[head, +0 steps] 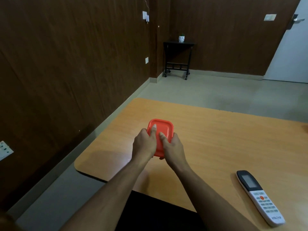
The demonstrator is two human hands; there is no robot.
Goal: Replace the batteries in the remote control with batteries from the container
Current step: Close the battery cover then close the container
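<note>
A small container with an orange-red lid point(164, 129) sits on the wooden table point(216, 139), near its left side. My left hand point(145, 144) grips the container's left edge with the thumb lying on the lid. My right hand point(172, 147) holds its right edge, thumb also on the lid. The lid is on, so the contents are hidden. A white and black remote control point(260, 197) lies face up at the table's near right, apart from both hands.
The table's rounded left corner point(78, 165) and near edge are close to me. A brown wall runs along the left. A small black side table point(178, 59) with a white pot stands in the far corner, and a door is at the far right.
</note>
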